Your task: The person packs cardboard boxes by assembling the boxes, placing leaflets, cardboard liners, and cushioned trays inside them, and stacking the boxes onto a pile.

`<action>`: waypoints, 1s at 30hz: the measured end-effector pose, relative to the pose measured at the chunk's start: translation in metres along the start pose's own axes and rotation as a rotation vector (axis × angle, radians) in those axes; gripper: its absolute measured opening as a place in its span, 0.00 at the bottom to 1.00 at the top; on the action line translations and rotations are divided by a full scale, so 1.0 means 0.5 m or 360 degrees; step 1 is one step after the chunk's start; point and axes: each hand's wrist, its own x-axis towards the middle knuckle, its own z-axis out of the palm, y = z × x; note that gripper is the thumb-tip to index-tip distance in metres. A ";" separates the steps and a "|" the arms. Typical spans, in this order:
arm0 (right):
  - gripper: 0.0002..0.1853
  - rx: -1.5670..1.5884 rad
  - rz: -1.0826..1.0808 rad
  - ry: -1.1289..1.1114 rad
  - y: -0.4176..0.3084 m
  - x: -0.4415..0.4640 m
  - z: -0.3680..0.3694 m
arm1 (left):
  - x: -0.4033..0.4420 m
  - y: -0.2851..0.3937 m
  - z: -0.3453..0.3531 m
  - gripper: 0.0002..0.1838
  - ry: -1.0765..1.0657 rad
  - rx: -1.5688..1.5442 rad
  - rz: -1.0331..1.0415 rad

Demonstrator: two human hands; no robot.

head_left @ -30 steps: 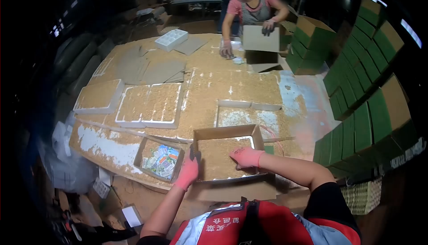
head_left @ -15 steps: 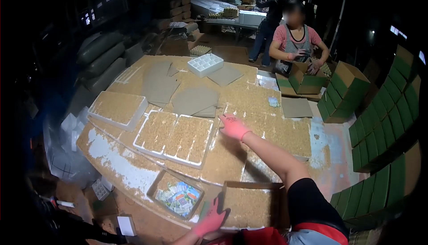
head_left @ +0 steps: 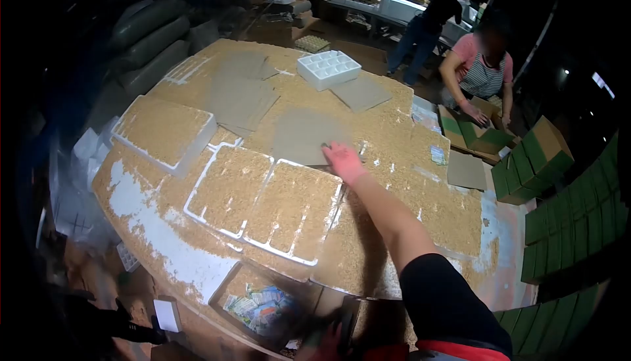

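Observation:
My right hand (head_left: 345, 162), in a pink glove with dark fingertips, reaches across the table. Its outstretched fingers rest over the lower right corner of a grey cardboard sheet (head_left: 305, 131). Just below lies a white foam tray (head_left: 294, 259), its compartments filled with a tan, sawdust-like material. My left hand (head_left: 332, 341) is low at the bottom edge, dark and smeared, so its fingers cannot be made out. It is near an open carton (head_left: 384, 325) holding the same tan material. Left of it stands a box (head_left: 227, 289) with many small printed packets (head_left: 263, 305).
Another filled foam tray (head_left: 164, 128) sits at left, and a white divided tray (head_left: 328, 68) farther back. More grey sheets (head_left: 243, 101) lie behind. At right, a co-worker (head_left: 483, 65) handles a green-and-brown carton (head_left: 486, 134), near stacked green cartons (head_left: 572, 223).
My right hand has moved from beside the grey sheets onto the nearest one's corner. My left hand has dropped lower into shadow. The head view has shifted, and the co-worker leans lower.

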 end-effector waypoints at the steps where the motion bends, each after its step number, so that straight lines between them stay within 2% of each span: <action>1: 0.31 -0.0069 0.0031 -0.0033 -0.004 -0.038 0.000 | -0.004 -0.001 0.009 0.42 0.0013 0.0011 -0.0011; 4: 0.25 -0.0316 0.0238 -0.0120 0.023 -0.186 -0.025 | -0.012 0.028 0.021 0.42 0.0020 -0.0047 -0.0068; 5: 0.24 -0.0312 0.0253 -0.0136 0.031 -0.229 -0.047 | 0.000 0.070 0.011 0.40 0.0016 -0.0214 -0.0087; 7: 0.21 -0.0319 0.0253 -0.0202 0.037 -0.334 -0.113 | -0.003 0.088 0.012 0.36 0.0076 -0.0102 0.0066; 9: 0.14 -0.0153 0.0331 -0.0154 0.043 -0.412 -0.182 | 0.003 0.077 0.021 0.34 0.0127 0.0001 0.0292; 10: 0.13 0.0495 0.0588 0.0132 0.093 -0.447 -0.142 | -0.008 0.095 0.016 0.40 0.0051 -0.0155 0.0136; 11: 0.12 -0.0038 0.0412 0.0149 0.059 -0.496 -0.237 | -0.014 0.117 0.008 0.39 0.0008 -0.0141 0.0089; 12: 0.12 0.0174 0.0520 0.0318 0.039 -0.537 -0.292 | -0.017 0.111 0.009 0.39 0.0029 -0.0123 0.0111; 13: 0.16 0.0175 0.0541 0.0380 -0.030 -0.582 -0.400 | -0.020 0.094 0.016 0.39 0.0035 -0.0091 0.0149; 14: 0.19 0.0183 0.0410 0.0569 -0.077 -0.634 -0.449 | -0.017 0.079 0.029 0.35 0.0134 -0.0109 0.0083; 17: 0.22 0.0013 -0.0133 0.0179 -0.285 -0.830 -0.562 | -0.040 0.124 0.040 0.30 0.0072 -0.0597 -0.0274; 18: 0.19 -0.0239 -0.0381 -0.0198 -0.332 -0.894 -0.547 | -0.008 0.052 0.042 0.29 0.0010 -0.0607 -0.0157; 19: 0.15 -0.0644 -0.0488 -0.0286 -0.371 -0.942 -0.476 | -0.036 0.110 0.056 0.23 0.0098 -0.1053 -0.0005; 20: 0.12 -0.0672 -0.0529 -0.0155 -0.401 -0.965 -0.467 | -0.041 0.114 0.048 0.23 0.0103 -0.0879 -0.0048; 21: 0.11 -0.0782 -0.0676 -0.0186 -0.400 -0.986 -0.436 | -0.046 0.103 0.032 0.23 0.0121 -0.0703 -0.0098; 22: 0.11 -0.0653 -0.0633 -0.0259 -0.406 -0.994 -0.422 | -0.046 0.074 0.023 0.23 0.0201 -0.0465 0.0236; 24: 0.12 -0.0462 -0.0606 -0.0322 -0.407 -1.007 -0.423 | -0.063 0.065 -0.021 0.22 0.0359 -0.0435 0.0370; 26: 0.12 -0.0301 -0.0617 -0.0314 -0.417 -1.033 -0.441 | -0.097 0.075 -0.057 0.21 0.0498 -0.0905 -0.0040; 27: 0.12 -0.0217 -0.0626 -0.0307 -0.422 -1.040 -0.451 | -0.075 0.026 -0.113 0.24 0.0658 -0.0056 -0.0145; 29: 0.13 -0.0036 -0.0627 -0.0409 -0.439 -1.060 -0.441 | -0.036 -0.097 -0.179 0.30 0.1014 0.0887 -0.0417; 30: 0.15 0.0058 -0.0612 -0.0490 -0.446 -1.065 -0.422 | -0.043 -0.118 -0.185 0.32 0.1025 0.1112 -0.0523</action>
